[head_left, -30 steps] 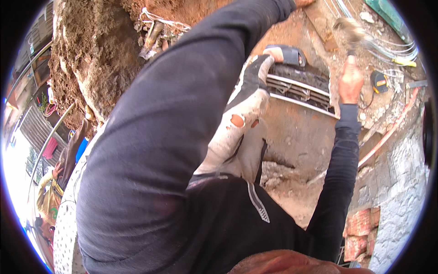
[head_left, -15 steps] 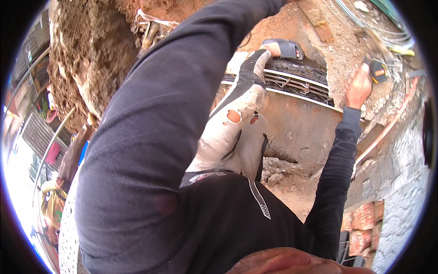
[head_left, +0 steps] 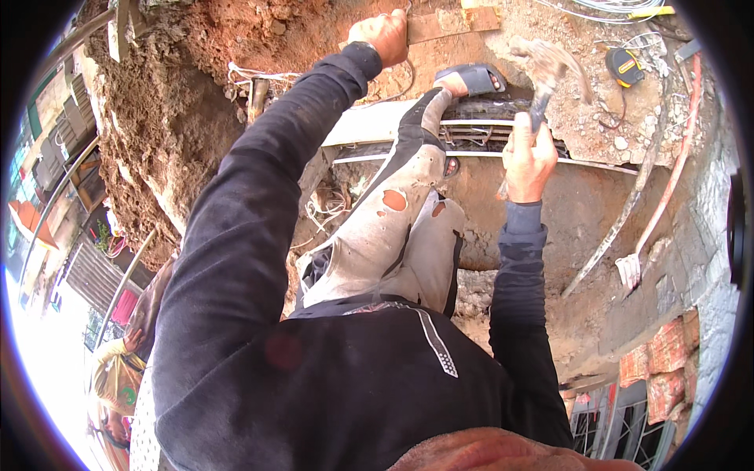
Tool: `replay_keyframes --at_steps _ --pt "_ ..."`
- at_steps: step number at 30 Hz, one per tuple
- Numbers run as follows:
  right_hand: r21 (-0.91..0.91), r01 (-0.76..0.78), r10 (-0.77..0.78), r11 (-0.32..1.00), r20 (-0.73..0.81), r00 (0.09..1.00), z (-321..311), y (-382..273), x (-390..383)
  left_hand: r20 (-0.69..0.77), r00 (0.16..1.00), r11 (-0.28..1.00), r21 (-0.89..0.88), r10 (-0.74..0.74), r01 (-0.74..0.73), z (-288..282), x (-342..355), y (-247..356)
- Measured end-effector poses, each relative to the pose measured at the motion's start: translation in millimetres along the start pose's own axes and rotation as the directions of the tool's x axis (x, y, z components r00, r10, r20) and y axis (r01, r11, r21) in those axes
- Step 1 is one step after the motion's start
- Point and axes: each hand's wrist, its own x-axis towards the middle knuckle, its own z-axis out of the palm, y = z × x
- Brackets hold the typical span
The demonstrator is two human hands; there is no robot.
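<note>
My left hand [head_left: 378, 38] is closed at the end of a wooden board [head_left: 452, 25], with a thin wire beside it; I cannot make out what its fingers grip. My right hand [head_left: 528, 165] grips a worn claw hammer [head_left: 540, 98], its head raised in front of me and partly smeared. Below it, white strips and metal bars [head_left: 487, 135] lie across a cut in the ground. My sandaled foot [head_left: 463, 81] rests on the soil between my hands. A black and yellow tape measure [head_left: 624, 67] lies right of the hammer.
A rough earth bank [head_left: 157, 133] rises at left, with a person in yellow [head_left: 114, 373] beyond it. Cable coils [head_left: 605, 8] lie at top right. Pipes [head_left: 667, 177] run along a pale wall [head_left: 707, 314]. Orange sacks [head_left: 660, 361] and metal frames [head_left: 605, 416] sit at lower right.
My left hand has come from the top edge down and leftward. My right hand has shifted left with the hammer, away from the tape measure. My view has tilted slightly.
</note>
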Motion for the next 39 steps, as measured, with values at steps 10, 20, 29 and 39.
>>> replay_keyframes --at_steps 10,20,29,39 --pt "0.436 0.664 -0.735 0.607 -0.011 0.678 45 -57 24 0.028 0.999 0.999 -0.036 -0.027 0.028 -15 0 8" --pt "0.247 0.325 -0.356 0.913 0.093 0.93 50 -35 2 0.318 0.947 0.944 0.322 -0.042 -0.067 -23 -22 -4" --pt "0.304 0.217 -0.236 0.928 0.028 0.971 3 -16 -31 0.342 0.92 0.951 -0.297 0.189 -0.085 12 -55 -48" --pt "0.266 0.093 -0.103 0.959 0.025 0.994 -7 2 -30 0.485 0.86 0.496 -0.792 0.158 0.355 6 -21 8"
